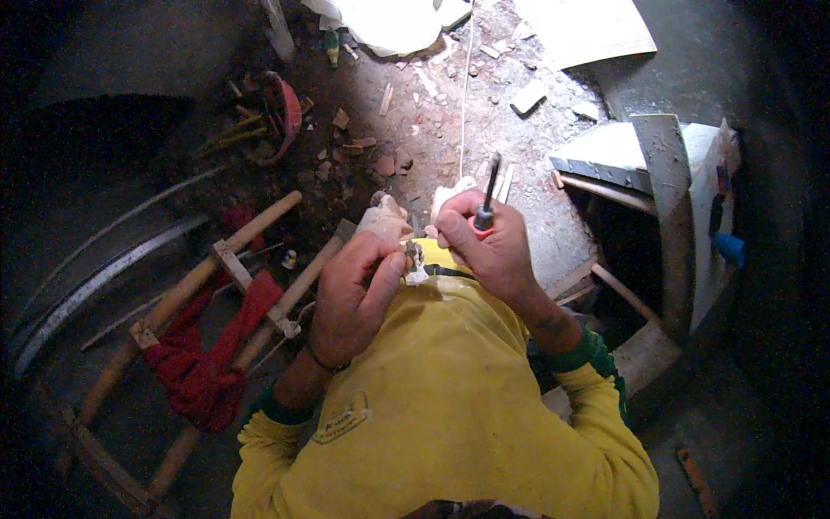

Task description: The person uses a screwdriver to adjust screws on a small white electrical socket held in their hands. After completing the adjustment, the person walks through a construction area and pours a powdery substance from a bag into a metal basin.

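Observation:
Close in front of my yellow top, my left hand (353, 290) is closed, pinching a small white fitting with metal parts (417, 265) between thumb and fingers. The kind of fitting is too small to make out. To its right, my right hand (494, 255) is wrapped round a screwdriver (487, 208) with a dark shaft and a touch of red at the handle. The shaft points up and away from me, apart from the fitting. Most of the handle is hidden in my fist.
A wooden ladder (275, 210) with a red cloth (203, 381) over it lies at the left. Behind it is a red round container (285, 117). Rubble covers the floor ahead, crossed by a white cable (467, 95). Boards (664, 190) and a blue object (729, 250) stand right.

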`<control>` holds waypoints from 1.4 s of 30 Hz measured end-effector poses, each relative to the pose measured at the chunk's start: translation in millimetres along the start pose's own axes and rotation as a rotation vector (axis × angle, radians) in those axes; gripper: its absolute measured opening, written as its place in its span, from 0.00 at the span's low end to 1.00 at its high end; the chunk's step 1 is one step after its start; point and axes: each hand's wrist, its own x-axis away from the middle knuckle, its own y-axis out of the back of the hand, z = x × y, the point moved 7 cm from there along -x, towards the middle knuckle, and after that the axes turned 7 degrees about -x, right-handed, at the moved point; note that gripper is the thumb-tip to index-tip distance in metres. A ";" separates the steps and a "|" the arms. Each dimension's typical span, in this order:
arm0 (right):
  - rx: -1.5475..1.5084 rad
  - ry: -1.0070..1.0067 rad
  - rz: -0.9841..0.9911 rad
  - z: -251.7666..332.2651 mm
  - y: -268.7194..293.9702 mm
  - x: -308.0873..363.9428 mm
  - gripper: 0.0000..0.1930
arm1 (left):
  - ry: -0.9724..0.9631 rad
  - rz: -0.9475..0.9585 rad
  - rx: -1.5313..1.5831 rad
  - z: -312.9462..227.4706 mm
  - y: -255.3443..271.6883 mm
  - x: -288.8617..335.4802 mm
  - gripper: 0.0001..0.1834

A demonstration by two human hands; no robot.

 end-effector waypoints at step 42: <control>-0.392 -0.337 0.451 -26.2 -40.2 -4.6 0.15 | -0.314 -0.324 -0.580 -51.7 34.8 21.6 0.12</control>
